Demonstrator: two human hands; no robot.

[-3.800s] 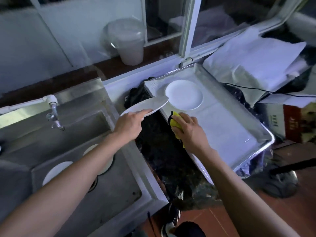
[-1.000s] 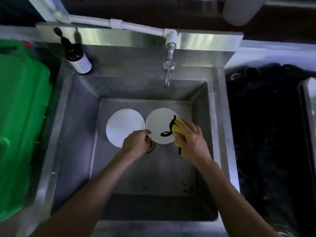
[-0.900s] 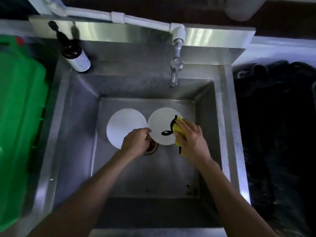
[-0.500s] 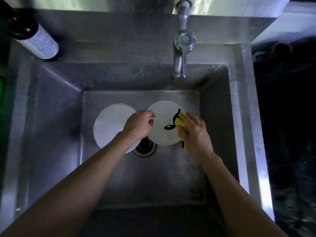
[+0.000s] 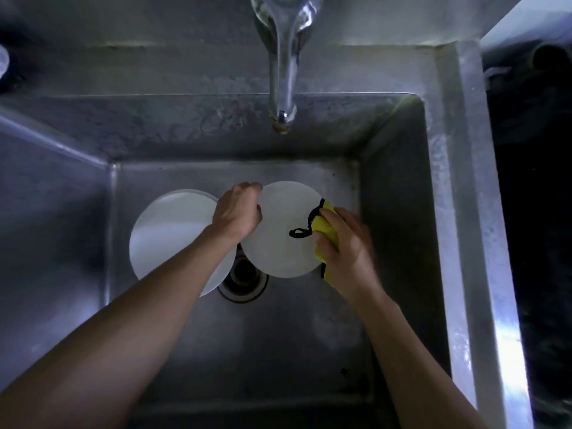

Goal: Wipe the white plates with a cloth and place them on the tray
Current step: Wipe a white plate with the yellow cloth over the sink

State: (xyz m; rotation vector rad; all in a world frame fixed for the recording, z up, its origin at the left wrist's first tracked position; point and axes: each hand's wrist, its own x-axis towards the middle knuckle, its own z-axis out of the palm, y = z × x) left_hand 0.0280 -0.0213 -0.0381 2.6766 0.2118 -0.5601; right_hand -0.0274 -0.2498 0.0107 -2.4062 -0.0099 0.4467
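two white plates sit down in the steel sink: the right plate lies partly over the drain, and the left plate is just beside it, partly under the left forearm. the left hand curls its fingers over the right plate's left rim. the right hand grips a yellow cloth with black trim, pressing it on that plate's right edge, below the tap.

The left hand and forearm cover the right part of the left plate and the left rim of the right plate. The drain shows only partly beneath both plates. The tap is cut off by the top edge. The right hand is blurred and hides much of the yellow cloth
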